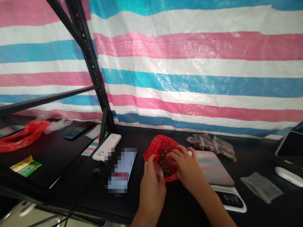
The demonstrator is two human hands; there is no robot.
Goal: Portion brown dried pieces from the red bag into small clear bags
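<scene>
A red plastic bag (158, 145) lies open on the black table (71, 176), with small dark brown pieces (163, 162) showing inside it. My left hand (151, 184) holds a small clear pouch (158, 171) at the bag's near edge, fingers closed on it. My right hand (186, 165) reaches into the bag's mouth, its fingers pinched among the brown pieces. Both hands touch the bag.
Several filled clear pouches (213, 145) lie behind a pastel pad (214, 170). An empty pouch (261, 186) and a phone (232, 200) are at right. A white power bank (106, 146), a blurred box (121, 170), another red bag (22, 135) and a black rack post (91, 66) are at left.
</scene>
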